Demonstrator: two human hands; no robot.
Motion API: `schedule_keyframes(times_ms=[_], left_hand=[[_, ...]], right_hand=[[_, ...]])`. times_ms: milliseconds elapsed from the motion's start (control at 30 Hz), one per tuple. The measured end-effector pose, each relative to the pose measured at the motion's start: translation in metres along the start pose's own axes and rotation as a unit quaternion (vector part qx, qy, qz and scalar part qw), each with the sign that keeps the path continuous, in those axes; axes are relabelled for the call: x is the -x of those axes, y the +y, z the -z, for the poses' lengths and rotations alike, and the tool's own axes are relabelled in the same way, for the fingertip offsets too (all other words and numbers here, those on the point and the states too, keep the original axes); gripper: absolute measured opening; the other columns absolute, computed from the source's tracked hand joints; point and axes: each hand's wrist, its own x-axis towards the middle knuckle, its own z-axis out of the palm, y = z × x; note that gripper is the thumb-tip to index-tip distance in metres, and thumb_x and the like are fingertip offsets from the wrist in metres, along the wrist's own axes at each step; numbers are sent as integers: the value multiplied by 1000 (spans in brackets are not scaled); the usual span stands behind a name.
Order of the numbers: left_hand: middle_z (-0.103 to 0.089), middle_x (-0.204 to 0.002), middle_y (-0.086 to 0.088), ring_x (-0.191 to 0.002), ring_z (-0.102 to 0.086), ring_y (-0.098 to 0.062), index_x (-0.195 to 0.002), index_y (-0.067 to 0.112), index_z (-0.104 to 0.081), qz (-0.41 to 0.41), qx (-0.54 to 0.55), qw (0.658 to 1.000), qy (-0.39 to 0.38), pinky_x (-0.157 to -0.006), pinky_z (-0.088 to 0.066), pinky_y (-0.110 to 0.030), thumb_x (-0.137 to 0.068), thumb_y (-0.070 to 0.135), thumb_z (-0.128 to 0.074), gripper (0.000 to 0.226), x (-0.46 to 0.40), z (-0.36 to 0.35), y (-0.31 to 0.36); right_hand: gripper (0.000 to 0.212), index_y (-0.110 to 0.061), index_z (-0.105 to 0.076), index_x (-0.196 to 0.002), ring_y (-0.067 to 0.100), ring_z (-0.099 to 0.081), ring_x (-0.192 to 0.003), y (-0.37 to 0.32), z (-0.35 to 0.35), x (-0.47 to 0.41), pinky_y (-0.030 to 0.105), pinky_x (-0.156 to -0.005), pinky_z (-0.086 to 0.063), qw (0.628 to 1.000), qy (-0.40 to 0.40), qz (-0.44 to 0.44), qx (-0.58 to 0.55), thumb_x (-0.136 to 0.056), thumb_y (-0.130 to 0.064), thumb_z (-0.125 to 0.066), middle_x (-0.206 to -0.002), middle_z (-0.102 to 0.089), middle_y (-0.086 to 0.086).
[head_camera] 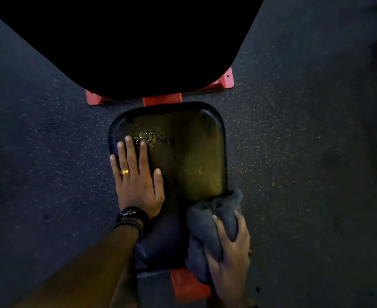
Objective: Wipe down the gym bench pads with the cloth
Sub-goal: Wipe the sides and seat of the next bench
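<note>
Seat pad (pixel 189 156), dark and glossy, lies in the middle of the view with droplets (pixel 154 138) shining near its far left corner. Left hand (pixel 136 178) rests flat on the pad's left side, fingers straight and spread. Right hand (pixel 229 252) grips a bunched grey cloth (pixel 207 223) at the pad's near right corner. Back pad (pixel 138 41) rises beyond it, red frame (pixel 160 100) between.

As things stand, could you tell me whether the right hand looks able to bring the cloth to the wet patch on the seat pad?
Probably yes: the right hand holds the cloth at the seat pad's near corner, and bare pad lies between it and the wet patch; only left hand fingertips border it.
</note>
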Motion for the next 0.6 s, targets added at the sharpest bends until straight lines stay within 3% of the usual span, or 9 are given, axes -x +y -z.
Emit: schedule_keyframes(times_ms=[67, 133, 200, 267, 367, 467, 533, 600], left_hand=[[-4, -164, -17, -152, 0, -33, -155, 7, -19, -2, 2, 1000, -2, -122, -3, -56, -96, 39, -28, 67, 0, 0, -1], [-4, -164, -17, -152, 0, -33, -155, 8, -18, -4, 2, 1000, -3, -122, -3, -55, -96, 39, -28, 68, 0, -2, -3], [-4, -164, -16, -152, 1, -33, -155, 8, -18, -6, 2, 1000, 1, -122, -3, -55, -96, 39, -28, 68, 0, -2, -3], [-4, -164, -16, -152, 1, -32, -155, 8, -19, -8, 0, 1000, 6, -122, -3, -55, -96, 40, -28, 68, 0, -2, -1], [-3, -164, -16, -152, 1, -32, -155, 8, -18, -5, 8, 1000, 2, -121, -4, -56, -96, 39, -28, 68, -1, -1, -4], [-2, -165, -15, -152, 2, -32, -155, 8, -17, -2, 15, 1000, -1, -122, -3, -56, -96, 38, -29, 68, 0, -1, -3], [-2, -165, -15, -152, 2, -32, -156, 9, -17, -7, 20, 1000, -1, -122, -3, -56, -96, 38, -31, 68, 1, -2, -4], [-3, -165, -16, -152, 1, -33, -155, 9, -18, -11, 20, 1000, -3, -122, -3, -55, -95, 39, -31, 68, 2, -3, -6]], right_hand=[[50, -32, -50, -135, 28, -48, -117, -5, 2, -45, 52, -92, -47, 999, 20, 5, 27, -87, -46, -52, -142, -36, 4], [51, -33, -44, -136, 31, -46, -119, -18, -1, -141, 46, -98, -46, 998, 56, 10, 9, -88, -48, -49, -144, -35, 8], [53, -32, -46, -137, 30, -49, -118, -22, 0, -235, 49, -96, -47, 996, 81, -17, -10, -88, -50, -48, -140, -41, 7], [53, -30, -49, -137, 27, -52, -114, -15, 3, -266, 50, -92, -47, 996, 84, -36, -24, -89, -53, -49, -132, -47, 5], [47, -24, -53, -132, 30, -48, -119, -9, 1, -157, 48, -98, -43, 997, 80, 22, -7, -91, -45, -50, -134, -45, 9], [48, -28, -54, -130, 33, -43, -126, -5, -7, 0, 53, -95, -45, 999, 21, -10, 26, -84, -43, -53, -140, -40, 11], [57, -36, -46, -137, 37, -36, -132, 0, -13, 7, 55, -100, -42, 998, 21, -27, 52, -81, -44, -54, -149, -31, 14], [60, -39, -39, -142, 38, -29, -138, -14, -21, -59, 53, -108, -33, 993, 51, -17, 104, -84, -47, -53, -154, -26, 14]])
